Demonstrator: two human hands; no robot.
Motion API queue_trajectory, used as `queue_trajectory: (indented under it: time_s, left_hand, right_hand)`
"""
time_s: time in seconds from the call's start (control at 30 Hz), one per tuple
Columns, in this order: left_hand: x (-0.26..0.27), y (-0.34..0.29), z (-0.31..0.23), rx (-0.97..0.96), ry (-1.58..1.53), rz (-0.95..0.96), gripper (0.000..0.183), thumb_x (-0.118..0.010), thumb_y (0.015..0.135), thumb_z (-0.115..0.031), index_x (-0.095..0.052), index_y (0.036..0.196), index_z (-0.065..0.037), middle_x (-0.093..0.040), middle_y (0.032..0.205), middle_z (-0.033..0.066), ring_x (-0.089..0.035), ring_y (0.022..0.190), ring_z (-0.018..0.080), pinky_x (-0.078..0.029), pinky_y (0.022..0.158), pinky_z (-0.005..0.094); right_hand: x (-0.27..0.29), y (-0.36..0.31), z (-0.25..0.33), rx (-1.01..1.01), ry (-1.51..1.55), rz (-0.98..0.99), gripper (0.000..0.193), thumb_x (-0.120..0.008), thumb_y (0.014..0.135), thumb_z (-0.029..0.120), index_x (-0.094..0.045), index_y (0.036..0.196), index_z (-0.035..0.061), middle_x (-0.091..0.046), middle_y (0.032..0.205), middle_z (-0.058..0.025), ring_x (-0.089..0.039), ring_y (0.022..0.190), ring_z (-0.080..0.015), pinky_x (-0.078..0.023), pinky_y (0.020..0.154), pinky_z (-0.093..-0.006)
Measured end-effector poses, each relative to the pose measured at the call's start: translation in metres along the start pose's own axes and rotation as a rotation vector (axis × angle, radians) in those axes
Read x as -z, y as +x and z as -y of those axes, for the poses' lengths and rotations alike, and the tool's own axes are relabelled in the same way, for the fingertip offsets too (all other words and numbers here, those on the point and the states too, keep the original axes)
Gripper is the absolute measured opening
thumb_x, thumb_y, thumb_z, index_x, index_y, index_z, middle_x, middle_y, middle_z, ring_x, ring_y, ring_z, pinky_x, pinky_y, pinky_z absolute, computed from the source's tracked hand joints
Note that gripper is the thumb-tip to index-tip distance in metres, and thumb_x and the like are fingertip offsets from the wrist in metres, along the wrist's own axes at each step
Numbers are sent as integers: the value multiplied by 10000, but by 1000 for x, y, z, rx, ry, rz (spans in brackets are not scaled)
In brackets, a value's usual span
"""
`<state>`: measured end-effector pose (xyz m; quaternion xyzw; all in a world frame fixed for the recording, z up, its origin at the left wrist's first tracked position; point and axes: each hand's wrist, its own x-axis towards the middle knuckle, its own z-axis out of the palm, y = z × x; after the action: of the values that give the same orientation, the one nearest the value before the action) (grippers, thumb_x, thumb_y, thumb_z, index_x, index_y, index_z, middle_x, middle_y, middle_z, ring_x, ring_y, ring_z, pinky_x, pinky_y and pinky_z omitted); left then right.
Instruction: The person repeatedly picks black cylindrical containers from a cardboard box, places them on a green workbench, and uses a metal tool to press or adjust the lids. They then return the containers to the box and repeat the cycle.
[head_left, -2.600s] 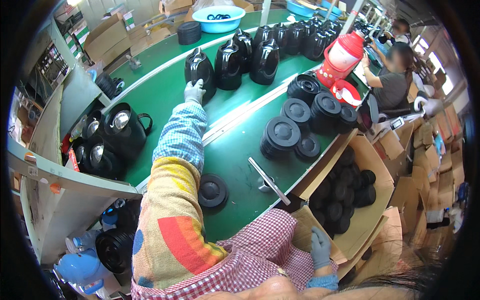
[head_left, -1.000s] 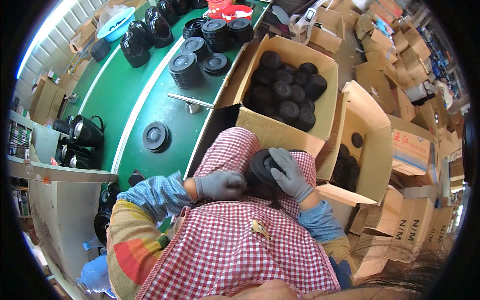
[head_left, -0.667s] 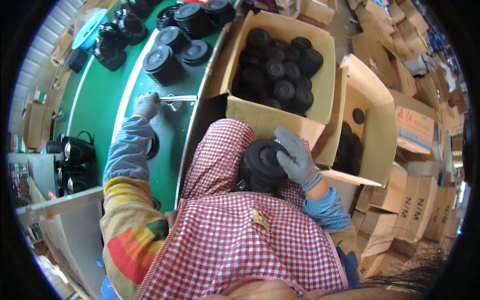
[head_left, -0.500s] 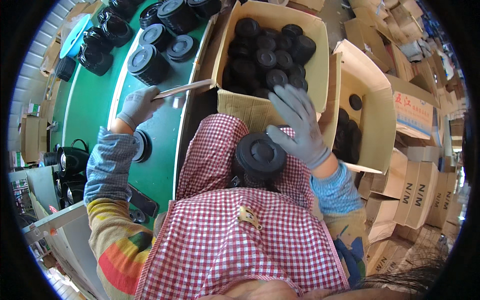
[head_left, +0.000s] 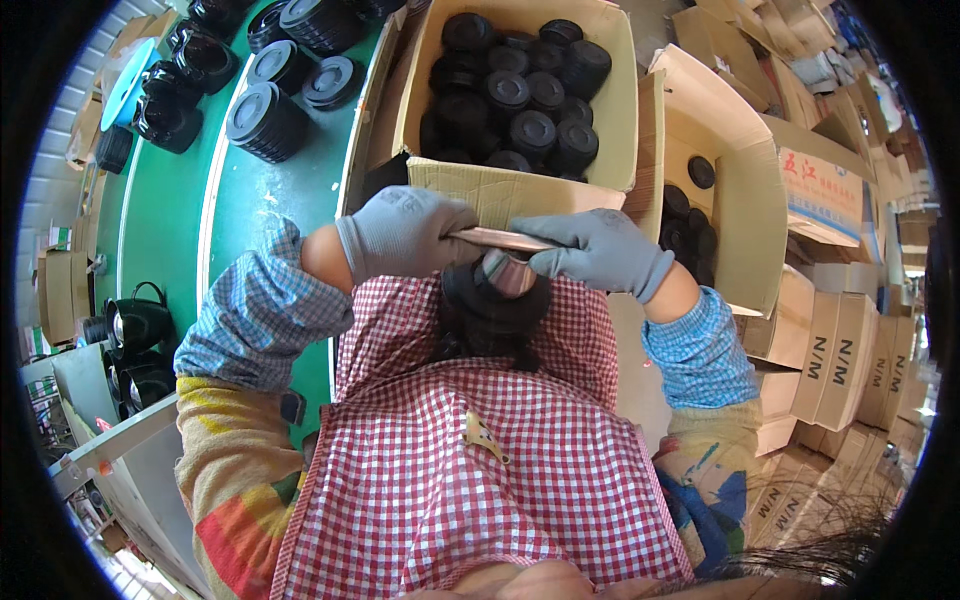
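Both gloved hands meet over my lap on a pale bar-shaped tool with a shiny metal cylinder (head_left: 508,273) on its underside. My left hand (head_left: 405,232) is wrapped round one end of the bar. The fingers and thumb of my right hand (head_left: 605,250) close on the other end. Directly beneath, a black round lid-like part (head_left: 495,312) sits on a dark body between my thighs. The metal cylinder overlaps its top in view; whether they touch I cannot tell. My hands and the tool cover much of the black part.
Ahead stands an open carton (head_left: 522,190) full of black round parts; a second carton (head_left: 740,200) with a few is right of it. Stacks of black discs (head_left: 268,125) stand on the green bench (head_left: 290,180) at left. Flat cartons (head_left: 840,360) lean at far right.
My left hand has brought the tool from over the bench to above the black part. My right hand, open and spread before, has closed on the tool's other end. The view has shifted slightly.
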<state>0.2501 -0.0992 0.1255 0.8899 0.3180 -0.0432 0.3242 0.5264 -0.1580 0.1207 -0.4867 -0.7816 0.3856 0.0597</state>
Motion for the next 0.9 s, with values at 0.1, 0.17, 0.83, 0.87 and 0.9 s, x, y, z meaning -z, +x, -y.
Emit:
queue_trajectory:
  time_s: [0.1, 0.17, 0.83, 0.87, 0.9]
  left_hand:
    - [-12, -8, -3, -19, -6, -25, 330, -662, 948, -344, -690, 1092, -49, -700, 891, 204, -700, 847, 377, -536, 712, 454]
    - [-12, -13, -12, -27, 2, 2, 325, -626, 966, -291, -635, 1191, -56, -697, 873, 207, -705, 824, 379, -535, 704, 476]
    - [12, 28, -60, 757, -699, 588, 265, -595, 899, -160, -582, 1091, 22, -625, 713, 94, -612, 530, 166, -492, 428, 318]
    - [6, 30, -55, 772, -803, 589, 257, -603, 894, -154, -580, 1078, 24, -622, 711, 92, -608, 526, 164, -491, 423, 315]
    - [-4, 28, -47, 786, -906, 589, 250, -611, 889, -148, -579, 1065, 27, -620, 709, 90, -605, 522, 163, -490, 418, 312]
  right_hand:
    - [-6, 7, -16, 62, 46, 38, 492, -694, 920, 413, -646, 1371, 224, -719, 1219, -112, -688, 1104, -302, -515, 973, -391]
    - [-2, 17, -19, 82, 101, 101, 498, -702, 912, 414, -650, 1369, 222, -717, 1230, -111, -682, 1116, -299, -510, 985, -389]
    - [20, 72, -18, 190, -139, 653, 600, -652, 852, 217, -581, 1434, 349, -742, 1110, -107, -696, 1024, -312, -519, 938, -401]
    - [19, 76, -16, 180, -189, 710, 614, -633, 856, 192, -566, 1445, 354, -741, 1106, -109, -694, 1035, -316, -519, 940, -399]
    - [9, 81, -24, 224, -248, 705, 643, -612, 859, 174, -529, 1468, 363, -726, 1131, -99, -691, 1066, -317, -529, 926, -411]
